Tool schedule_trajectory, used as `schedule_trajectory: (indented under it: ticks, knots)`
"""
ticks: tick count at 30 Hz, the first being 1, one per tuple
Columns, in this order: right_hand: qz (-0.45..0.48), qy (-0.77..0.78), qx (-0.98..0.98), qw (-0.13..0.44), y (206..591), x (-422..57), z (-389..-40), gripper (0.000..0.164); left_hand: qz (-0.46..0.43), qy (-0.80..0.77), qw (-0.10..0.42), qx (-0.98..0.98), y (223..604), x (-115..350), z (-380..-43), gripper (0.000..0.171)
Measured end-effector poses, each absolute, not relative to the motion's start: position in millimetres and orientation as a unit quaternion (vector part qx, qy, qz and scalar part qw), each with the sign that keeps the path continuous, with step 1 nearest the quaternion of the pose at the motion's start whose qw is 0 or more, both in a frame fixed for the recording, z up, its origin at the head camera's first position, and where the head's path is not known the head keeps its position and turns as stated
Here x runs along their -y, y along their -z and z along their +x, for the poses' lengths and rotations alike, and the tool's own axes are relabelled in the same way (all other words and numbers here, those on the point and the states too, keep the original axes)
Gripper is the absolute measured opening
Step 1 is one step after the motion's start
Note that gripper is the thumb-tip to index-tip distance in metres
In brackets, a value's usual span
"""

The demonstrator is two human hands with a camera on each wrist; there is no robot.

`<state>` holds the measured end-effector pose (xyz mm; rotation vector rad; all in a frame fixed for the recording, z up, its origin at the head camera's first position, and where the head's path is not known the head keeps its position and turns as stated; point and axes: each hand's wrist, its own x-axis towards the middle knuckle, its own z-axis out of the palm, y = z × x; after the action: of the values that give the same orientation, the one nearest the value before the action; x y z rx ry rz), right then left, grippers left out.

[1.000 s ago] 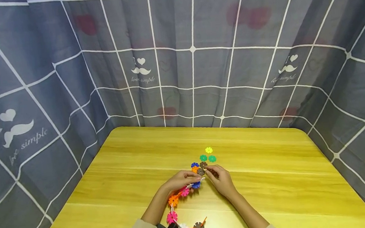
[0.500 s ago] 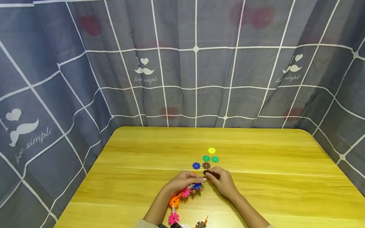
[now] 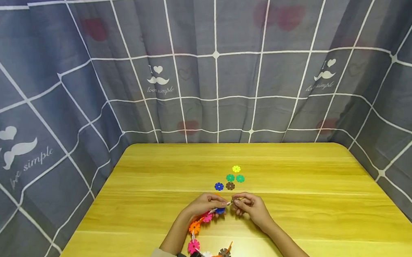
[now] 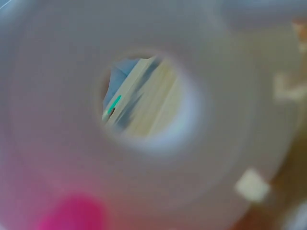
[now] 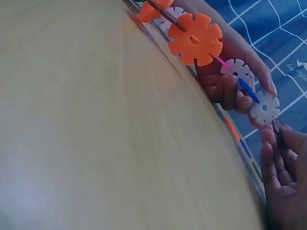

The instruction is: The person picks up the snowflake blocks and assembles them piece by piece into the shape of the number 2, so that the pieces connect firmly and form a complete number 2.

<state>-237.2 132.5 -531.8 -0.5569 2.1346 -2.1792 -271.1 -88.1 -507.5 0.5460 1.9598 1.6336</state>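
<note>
In the head view my left hand (image 3: 205,204) pinches a white notched plastic disc (image 5: 265,108) at the far end of a chain of interlocking discs. A brown disc (image 5: 277,127) is pinched in my right hand (image 3: 252,209), its edge at the white disc's rim; whether the slots mesh cannot be told. From the left hand the chain curves back toward the near edge, with an orange disc (image 3: 194,227), a pink disc (image 3: 193,246), a white one and a brown one. The left wrist view is mostly blocked by a blurred pale ring.
Beyond the hands, loose discs lie flat on the wooden table (image 3: 307,193): blue (image 3: 219,186), brown (image 3: 230,186), two green (image 3: 230,177) and yellow (image 3: 236,169). An orange disc is partly hidden behind the left hand. A checked curtain (image 3: 201,76) surrounds the table.
My right hand has picked up a brown disc from the table and brought it nearer to me, to the white disc. My left hand still holds the chain in nearly the same place.
</note>
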Motion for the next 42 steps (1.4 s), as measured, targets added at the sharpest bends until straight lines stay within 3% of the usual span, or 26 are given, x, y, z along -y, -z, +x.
schedule_trajectory:
  ticks: [17,25,30,37,42]
  knots:
    - [-0.198,0.72,-0.665,0.005,531,-125,-237,0.022,0.225,-0.578,0.247,-0.745,507,86,-270,0.028]
    - [-0.175,0.719,-0.673,-0.003,531,-122,-236,0.027,0.217,-0.574,0.24,-0.752,508,83,-270,0.028]
    - [-0.128,0.735,-0.666,-0.016,531,-125,-234,0.03,0.234,-0.577,0.272,-0.733,504,94,-272,0.038]
    - [-0.057,0.792,-0.607,-0.029,527,-146,-226,0.033,0.231,-0.609,0.369,-0.663,496,141,-276,0.053]
    - [-0.091,0.779,-0.62,0.033,525,-162,-217,0.021,0.208,-0.621,0.327,-0.681,495,161,-280,0.044]
